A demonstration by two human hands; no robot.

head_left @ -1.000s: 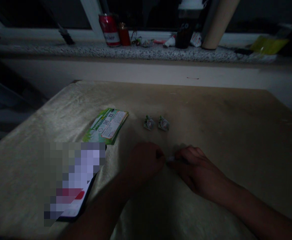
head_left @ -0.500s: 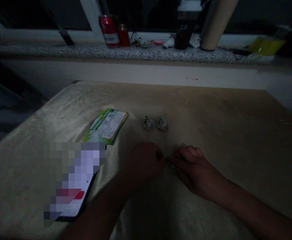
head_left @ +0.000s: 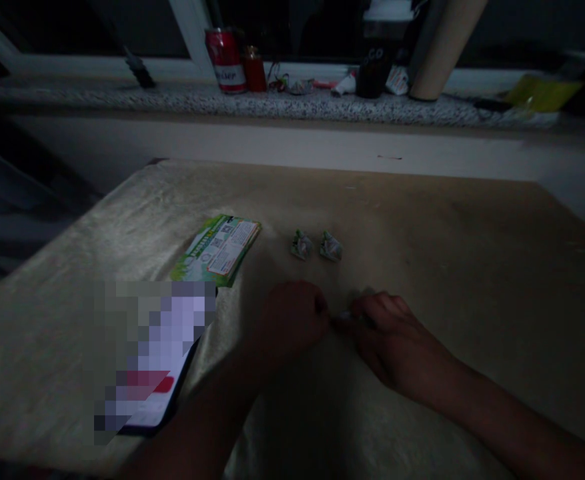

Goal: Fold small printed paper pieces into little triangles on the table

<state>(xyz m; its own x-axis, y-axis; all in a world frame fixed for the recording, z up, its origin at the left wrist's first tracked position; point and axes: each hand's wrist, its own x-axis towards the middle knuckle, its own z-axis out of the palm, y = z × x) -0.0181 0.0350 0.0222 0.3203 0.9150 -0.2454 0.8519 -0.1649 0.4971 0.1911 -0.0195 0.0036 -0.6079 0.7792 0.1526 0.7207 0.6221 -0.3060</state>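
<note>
My left hand [head_left: 295,313] is curled closed low over the table, its fingers mostly hidden and dark. Facing it, my right hand [head_left: 392,343] has its fingers bent together in a pinch. A small pale piece [head_left: 343,315] shows at the right fingertips, between the two hands; its kind is too dim to make out. Just beyond the hands lie two small folded pieces, green and whitish: the left folded piece [head_left: 301,245] and the right folded piece [head_left: 331,247], side by side and apart.
Printed green leaflets [head_left: 217,250] lie stacked left of the hands. Nearer me is a lit phone [head_left: 147,413], partly blurred out. The cloth-covered table [head_left: 447,267] ends before a stone sill [head_left: 172,100] holding a red can [head_left: 226,61], a dark cup [head_left: 372,67] and a cardboard tube [head_left: 445,53].
The view has shifted slightly. My right fingers have moved a little, and more of the pale piece shows between the hands. The folded pieces lie as before.
</note>
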